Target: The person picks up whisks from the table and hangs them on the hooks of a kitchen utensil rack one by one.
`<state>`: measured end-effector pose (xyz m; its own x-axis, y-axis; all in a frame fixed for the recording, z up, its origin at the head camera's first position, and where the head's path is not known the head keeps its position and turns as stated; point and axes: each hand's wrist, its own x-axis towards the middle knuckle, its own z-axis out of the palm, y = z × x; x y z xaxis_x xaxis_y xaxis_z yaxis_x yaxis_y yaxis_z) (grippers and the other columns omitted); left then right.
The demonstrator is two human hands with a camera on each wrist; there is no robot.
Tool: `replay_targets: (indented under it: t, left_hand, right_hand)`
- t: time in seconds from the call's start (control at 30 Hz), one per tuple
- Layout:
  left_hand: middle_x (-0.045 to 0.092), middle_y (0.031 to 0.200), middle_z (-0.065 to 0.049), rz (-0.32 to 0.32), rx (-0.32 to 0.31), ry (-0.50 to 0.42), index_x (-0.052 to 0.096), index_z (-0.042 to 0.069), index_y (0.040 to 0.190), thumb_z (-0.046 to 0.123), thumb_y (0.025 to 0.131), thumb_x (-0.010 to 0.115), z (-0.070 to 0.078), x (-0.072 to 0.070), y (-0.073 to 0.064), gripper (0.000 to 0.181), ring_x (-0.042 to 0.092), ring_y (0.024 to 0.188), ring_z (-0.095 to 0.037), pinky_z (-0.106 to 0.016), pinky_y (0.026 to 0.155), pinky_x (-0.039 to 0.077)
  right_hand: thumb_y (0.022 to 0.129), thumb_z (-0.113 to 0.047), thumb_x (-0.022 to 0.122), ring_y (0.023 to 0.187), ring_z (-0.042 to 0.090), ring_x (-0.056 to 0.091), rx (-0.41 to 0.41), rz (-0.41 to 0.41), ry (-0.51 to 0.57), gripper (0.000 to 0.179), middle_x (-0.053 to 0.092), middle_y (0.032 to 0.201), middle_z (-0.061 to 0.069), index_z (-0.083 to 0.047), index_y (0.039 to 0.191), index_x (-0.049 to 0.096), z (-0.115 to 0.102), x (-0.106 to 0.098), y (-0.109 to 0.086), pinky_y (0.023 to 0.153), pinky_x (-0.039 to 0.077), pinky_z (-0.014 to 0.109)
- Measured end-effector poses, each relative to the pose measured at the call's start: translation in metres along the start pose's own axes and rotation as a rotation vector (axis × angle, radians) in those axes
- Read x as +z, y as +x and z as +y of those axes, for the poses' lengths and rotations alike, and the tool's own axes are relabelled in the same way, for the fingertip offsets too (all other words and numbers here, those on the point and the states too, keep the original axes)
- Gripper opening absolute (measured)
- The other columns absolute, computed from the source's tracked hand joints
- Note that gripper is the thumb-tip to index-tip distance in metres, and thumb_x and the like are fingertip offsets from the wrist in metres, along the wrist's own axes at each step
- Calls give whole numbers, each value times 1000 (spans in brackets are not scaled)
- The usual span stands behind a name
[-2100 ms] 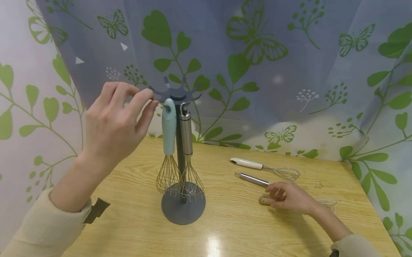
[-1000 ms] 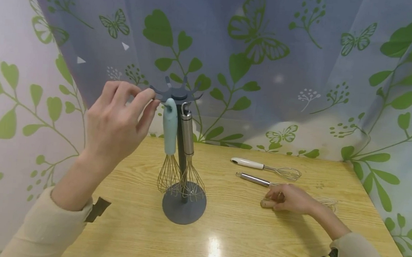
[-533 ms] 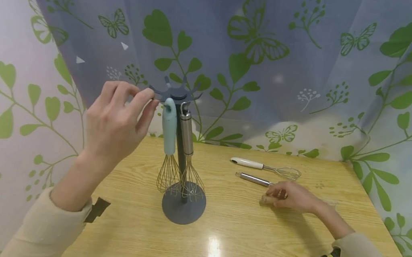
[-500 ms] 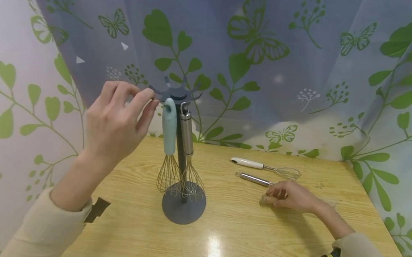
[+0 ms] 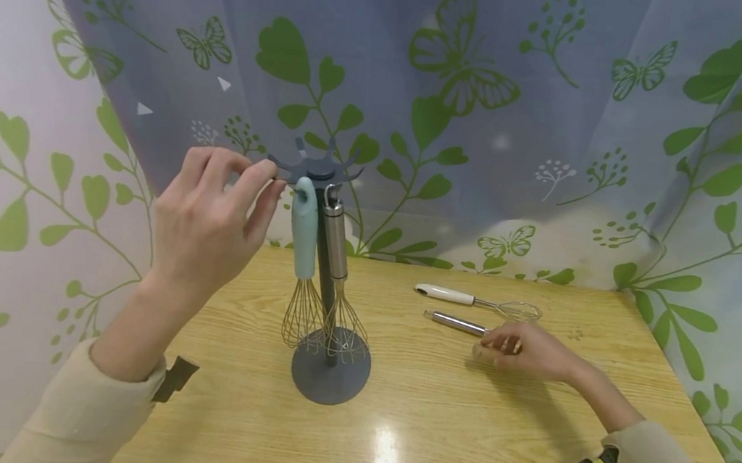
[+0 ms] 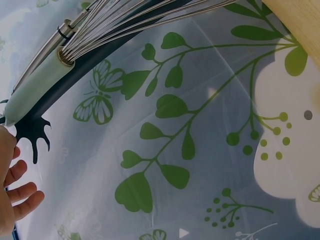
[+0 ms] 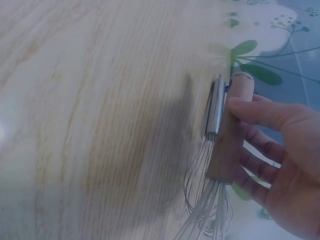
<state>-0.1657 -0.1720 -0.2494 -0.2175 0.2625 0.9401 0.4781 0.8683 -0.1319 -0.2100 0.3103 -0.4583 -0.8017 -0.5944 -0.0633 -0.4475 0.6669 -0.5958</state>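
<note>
While the right hand point(image 7: 292, 162) grips its handle, thumb across the near side and fingers curled behind, the wooden whisk point(image 7: 231, 145) lies crosswise at the right part of the table point(image 5: 263, 441). Its long axis runs roughly left to right in the head view, handle end toward the stand point(image 5: 329, 384) and wires toward the right forearm; in the right wrist view the handle end points up and the wires run downward. A shadow shows just below the handle end, which seems slightly raised. The handle is pale brown, round and smooth with a blunt end, and thin silvery wires fan out from its base. Just beyond it lies a steel whisk point(image 5: 458, 323), and past that a white-handled whisk point(image 5: 446, 294), both also with handles to the left. Well apart, the dark grey stand rises upright from a round base; a light blue whisk point(image 5: 305, 237) and a second steel whisk point(image 5: 336, 243) hang from its hooks, wires down. The left hand point(image 5: 206, 207) pinches one hook arm between thumb and forefinger, beside the blue handle. Behind hangs a curtain point(image 5: 368, 13) printed with green leaves, butterflies and small white triangles.
</note>
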Motion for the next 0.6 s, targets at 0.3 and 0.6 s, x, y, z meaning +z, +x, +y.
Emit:
replay_targets:
  t: [0.3,0.6]
  left_hand:
    - [66,91,-18,-2,0,-7,69,6,105,17,100,67,0,0,0,12,61,93,-41,-49,57,50]
    - [66,92,-18,-4,3,-7,70,7,106,19,103,64,0,0,0,14,61,93,-41,-49,56,50]
  right_hand:
    - [89,-8,82,87,6,68,16,56,32,35,75,104,4,-9,124,74,-4,-3,0,75,62,25]
    - [89,-7,82,85,5,67,7,111,36,34,73,101,4,-11,122,75,-10,-3,0,73,62,24]
